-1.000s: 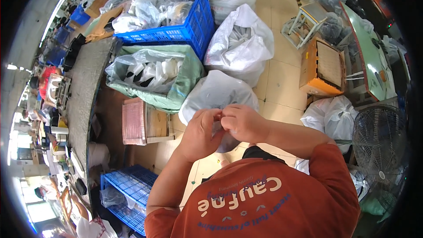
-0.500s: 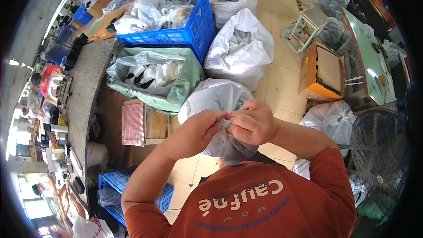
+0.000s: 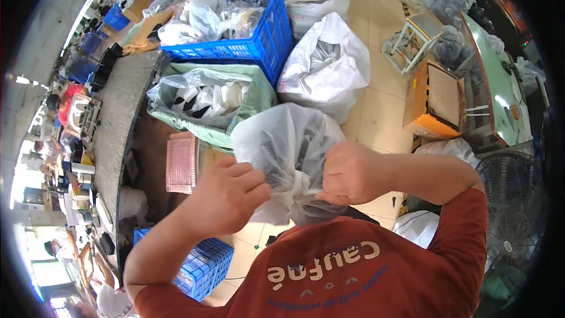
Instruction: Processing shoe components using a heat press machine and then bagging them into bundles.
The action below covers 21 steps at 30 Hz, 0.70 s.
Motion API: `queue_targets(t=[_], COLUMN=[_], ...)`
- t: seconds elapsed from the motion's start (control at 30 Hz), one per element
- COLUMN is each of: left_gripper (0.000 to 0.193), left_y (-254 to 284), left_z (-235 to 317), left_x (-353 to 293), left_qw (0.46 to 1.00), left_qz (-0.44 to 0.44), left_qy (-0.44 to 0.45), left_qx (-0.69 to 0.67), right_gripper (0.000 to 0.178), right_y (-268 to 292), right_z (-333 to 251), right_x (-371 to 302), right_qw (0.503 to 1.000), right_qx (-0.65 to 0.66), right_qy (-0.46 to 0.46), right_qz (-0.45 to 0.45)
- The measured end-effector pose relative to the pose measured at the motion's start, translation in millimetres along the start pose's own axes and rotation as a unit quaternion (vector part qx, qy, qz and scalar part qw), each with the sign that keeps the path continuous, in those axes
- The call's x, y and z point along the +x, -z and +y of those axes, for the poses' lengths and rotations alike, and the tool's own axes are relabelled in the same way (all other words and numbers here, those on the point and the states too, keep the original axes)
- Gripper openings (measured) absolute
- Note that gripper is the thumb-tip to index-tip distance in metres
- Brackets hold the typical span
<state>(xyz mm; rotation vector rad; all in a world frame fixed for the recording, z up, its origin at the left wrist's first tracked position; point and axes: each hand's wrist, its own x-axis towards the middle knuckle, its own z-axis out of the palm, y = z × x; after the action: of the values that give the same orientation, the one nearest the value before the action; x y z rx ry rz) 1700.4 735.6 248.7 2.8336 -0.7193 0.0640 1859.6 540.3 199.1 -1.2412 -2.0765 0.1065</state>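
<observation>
A translucent plastic bag, full and with dark shapes showing through, is up close in front of my chest. Its gathered neck has a twisted knot in the middle. My left hand is closed at the left side of the knot, its fingers curled in on the plastic. On the other side my right hand grips a twisted end of the bag beside the knot. The two hands are well apart, with the knot between them. What lies inside the bag cannot be made out.
Beyond the bag stand a green sack of white and dark pieces, a blue crate of bagged goods and a white woven sack. A grey worktable runs along the left; a stool, orange box and fan are right.
My hands have moved apart, left hand leftward and right hand rightward, from close together at the bag's neck. The bag has come nearer and its knot now shows between them.
</observation>
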Motion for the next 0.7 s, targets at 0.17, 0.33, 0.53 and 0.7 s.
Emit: queue_targets(t=[0.17,0.33,0.53,0.7], left_gripper=[0.01,0.017,0.02,0.026], left_y=[-28,-27,-4,4], left_z=[-13,-3,17,21], left_x=[-4,3,21,21], left_qw=[0.904,0.714,0.646,0.715], left_qz=[0.134,0.181,0.058,0.096], left_qy=[0.157,0.062,-0.162,-0.064], left_qx=[-0.374,-0.673,-0.744,-0.689], right_gripper=[0.031,0.036,0.037,0.036], right_y=[-18,-1,30,39], right_z=[7,-12,-27,-27], right_x=[-10,7,25,21], right_qw=[0.947,0.847,0.802,0.907], right_qx=[0.245,0.487,0.595,0.411], right_qy=[-0.194,-0.116,0.01,-0.09], right_qz=[0.068,0.178,0.045,0.025])
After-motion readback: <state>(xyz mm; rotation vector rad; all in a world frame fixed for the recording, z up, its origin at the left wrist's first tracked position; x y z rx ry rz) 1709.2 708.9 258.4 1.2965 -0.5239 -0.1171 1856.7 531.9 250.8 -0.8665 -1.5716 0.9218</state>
